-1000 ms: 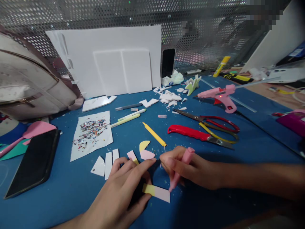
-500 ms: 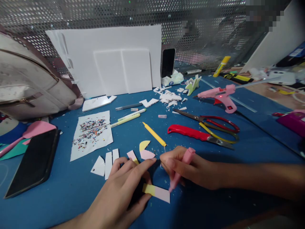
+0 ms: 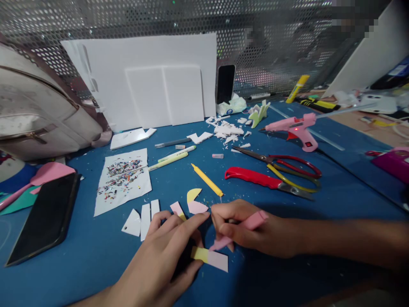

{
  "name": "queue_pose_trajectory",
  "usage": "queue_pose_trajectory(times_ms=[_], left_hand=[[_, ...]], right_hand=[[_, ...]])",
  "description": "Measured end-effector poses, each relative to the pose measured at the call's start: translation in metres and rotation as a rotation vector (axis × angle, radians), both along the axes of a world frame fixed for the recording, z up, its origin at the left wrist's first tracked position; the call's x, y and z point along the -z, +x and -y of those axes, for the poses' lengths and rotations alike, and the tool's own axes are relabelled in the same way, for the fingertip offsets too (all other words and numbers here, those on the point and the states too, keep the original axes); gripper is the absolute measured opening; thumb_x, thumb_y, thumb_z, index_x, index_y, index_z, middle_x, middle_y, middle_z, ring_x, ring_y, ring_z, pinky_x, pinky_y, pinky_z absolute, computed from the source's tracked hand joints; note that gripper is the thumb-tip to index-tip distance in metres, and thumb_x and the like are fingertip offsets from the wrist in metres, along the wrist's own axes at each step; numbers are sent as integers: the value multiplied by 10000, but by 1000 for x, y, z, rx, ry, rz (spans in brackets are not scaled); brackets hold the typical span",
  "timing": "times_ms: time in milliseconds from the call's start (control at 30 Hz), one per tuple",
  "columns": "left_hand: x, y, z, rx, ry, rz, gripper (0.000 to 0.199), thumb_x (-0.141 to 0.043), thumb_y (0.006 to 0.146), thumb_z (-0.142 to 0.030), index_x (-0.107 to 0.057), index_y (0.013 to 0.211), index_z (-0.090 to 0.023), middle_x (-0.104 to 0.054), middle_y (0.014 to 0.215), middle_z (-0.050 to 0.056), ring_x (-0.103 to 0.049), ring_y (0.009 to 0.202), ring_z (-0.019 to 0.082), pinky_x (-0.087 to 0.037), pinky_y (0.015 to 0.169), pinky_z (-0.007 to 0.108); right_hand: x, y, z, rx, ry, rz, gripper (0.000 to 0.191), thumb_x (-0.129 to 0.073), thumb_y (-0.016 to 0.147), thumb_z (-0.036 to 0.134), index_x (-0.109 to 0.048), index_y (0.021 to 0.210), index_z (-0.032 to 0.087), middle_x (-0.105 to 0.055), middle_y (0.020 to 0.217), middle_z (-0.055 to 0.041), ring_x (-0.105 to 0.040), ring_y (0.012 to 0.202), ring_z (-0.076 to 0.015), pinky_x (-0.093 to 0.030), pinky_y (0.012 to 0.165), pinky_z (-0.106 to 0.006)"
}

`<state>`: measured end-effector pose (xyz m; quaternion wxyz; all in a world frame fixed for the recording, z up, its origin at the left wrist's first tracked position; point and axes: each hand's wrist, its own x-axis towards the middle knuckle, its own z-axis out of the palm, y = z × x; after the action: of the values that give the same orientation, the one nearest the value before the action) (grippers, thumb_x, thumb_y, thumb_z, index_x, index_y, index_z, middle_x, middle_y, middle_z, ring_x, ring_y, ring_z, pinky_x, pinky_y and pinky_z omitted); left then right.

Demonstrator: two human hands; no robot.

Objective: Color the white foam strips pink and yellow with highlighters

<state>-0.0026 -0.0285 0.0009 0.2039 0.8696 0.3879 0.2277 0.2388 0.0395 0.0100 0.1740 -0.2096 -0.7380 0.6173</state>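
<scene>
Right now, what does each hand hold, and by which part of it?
The right hand holds a pink marker by its barrel. The left hand holds a yellow-and-pink strip at its yellow end.

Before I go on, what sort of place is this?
Probably a craft workspace: the blue tabletop bears a pink glue gun and a heap of white scraps, and the right hand holds a pink marker.
</scene>
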Motion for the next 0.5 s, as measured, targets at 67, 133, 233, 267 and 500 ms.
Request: queue_pose_trajectory(times_ms=[67,133,233,267,500], left_hand=[[0,0,0,-6,11,1,633,-501,938,-95,-258,1497,-263,-677,1067,4,-576,963,190,-344,960,367],[1,0,1,-5,13,1,632,-500,941,-97,-257,1500,-263,-675,1069,3,-578,956,188,-340,968,370],[2,-1,1,-6,11,1,628,-494,944,-106,-255,1502,-267,-672,1077,1,-576,958,192,-334,968,371],[2,-1,2,-7,11,-4,626,-492,944,-111,-254,1501,-269,-673,1084,5,-573,973,199,-337,961,369],[1,-1,1,-10,21,-3,629,-501,934,-103,-266,1496,-259,-677,1064,-2,-584,958,188,-360,953,363]], right_hand=[[-1,0,0,-37,14,17,419,-489,1024,456,-501,727,161,-550,683,9,-509,637,-114,-391,594,-228],[-3,0,0,-24,0,15,422,-465,1031,462,-495,733,164,-550,686,8,-524,644,-119,-397,595,-231],[-5,-1,-1,-20,27,30,408,-485,1017,472,-501,749,165,-540,688,15,-504,641,-117,-388,593,-231],[-5,-1,-1,-46,42,35,419,-499,1010,477,-501,730,164,-530,667,21,-489,626,-113,-378,585,-230],[0,0,0,-36,0,15,480,-464,1023,512,-510,697,164,-573,656,0,-532,601,-115,-404,552,-222]])
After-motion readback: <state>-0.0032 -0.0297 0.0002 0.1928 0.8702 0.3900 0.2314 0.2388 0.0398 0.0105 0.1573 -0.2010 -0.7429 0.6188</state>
